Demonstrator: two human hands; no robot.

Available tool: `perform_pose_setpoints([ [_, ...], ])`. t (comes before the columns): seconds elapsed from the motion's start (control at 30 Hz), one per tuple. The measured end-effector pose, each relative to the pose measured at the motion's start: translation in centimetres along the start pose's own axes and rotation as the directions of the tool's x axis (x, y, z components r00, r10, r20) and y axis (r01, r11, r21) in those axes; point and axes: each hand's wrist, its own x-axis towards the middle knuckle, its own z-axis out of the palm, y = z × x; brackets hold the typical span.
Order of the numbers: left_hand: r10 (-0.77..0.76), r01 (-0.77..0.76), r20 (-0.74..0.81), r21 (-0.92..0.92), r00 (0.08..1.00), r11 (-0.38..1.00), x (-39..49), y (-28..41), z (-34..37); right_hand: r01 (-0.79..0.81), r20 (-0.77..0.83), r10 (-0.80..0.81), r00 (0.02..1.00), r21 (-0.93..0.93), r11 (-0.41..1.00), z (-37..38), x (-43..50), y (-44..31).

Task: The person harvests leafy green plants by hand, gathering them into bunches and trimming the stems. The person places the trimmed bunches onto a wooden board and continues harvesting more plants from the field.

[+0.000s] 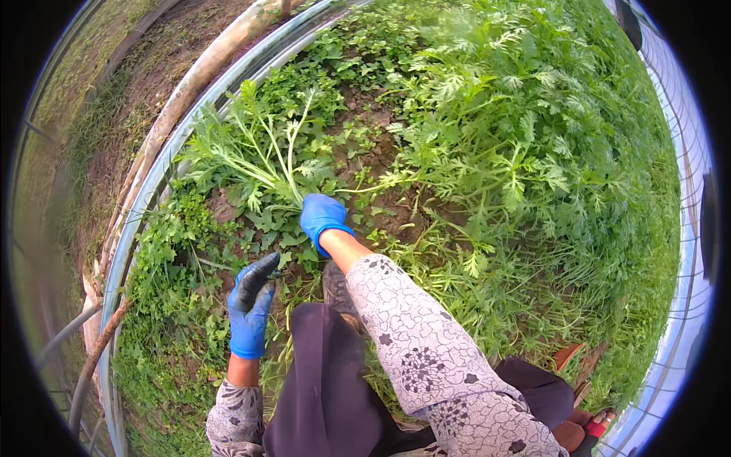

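My right hand [324, 221], in a blue glove, is closed around the lower stems of a bunch of leafy greens [274, 157] with pale green stalks. The bunch fans out up and to the left over low weeds. Lower left, my left hand [251, 305] wears a blue glove with dark, soiled fingers. Its fingers are bent apart from the thumb, near the low leaves, and no object shows between them. To the right of my right hand grows a dense stand of feathery-leaved green plants [514, 131].
A curved strip of clear plastic sheeting [134, 220] and a pale wooden pole [191, 85] border the bed on the left. Brown sticks [97, 357] lean at the lower left. Bare soil [368, 114] shows between plants. A shoe [338, 288] stands just below my right hand.
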Motion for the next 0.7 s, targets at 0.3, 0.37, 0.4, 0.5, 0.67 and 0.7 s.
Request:
perform_pose_setpoints([
  [0.3,0.234,-0.293,0.355,0.121,0.905,0.948,3.4,5.6,12.1,0.457,-0.214,-0.412,0.886,0.253,0.853,-11.2,-16.2,8.7],
  [0.37,0.174,-0.259,0.516,0.097,0.839,0.961,3.4,4.4,16.0,0.4,-0.216,-0.344,0.914,0.323,0.858,-14.6,-21.8,15.5],
  [0.4,0.167,-0.275,0.577,0.105,0.799,0.956,3.4,3.6,18.0,0.268,-0.198,-0.198,0.96,0.449,0.852,-16.2,-24.0,18.9],
  [0.5,0.16,-0.448,0.715,0.232,0.68,0.863,3.9,1.3,23.8,-0.003,-0.273,0.167,0.948,0.515,0.857,-19.0,-26.7,26.9],
  [0.67,0.092,-0.648,0.84,0.338,0.534,0.682,5.3,-3.1,27.9,0.052,-0.319,0.383,0.867,0.822,0.567,-20.4,-24.3,35.0],
  [0.7,-0.002,-0.623,0.835,0.412,0.551,0.665,5.2,-3.7,26.6,0.127,-0.278,0.241,0.93,0.858,0.498,-20.5,-23.5,35.8],
])
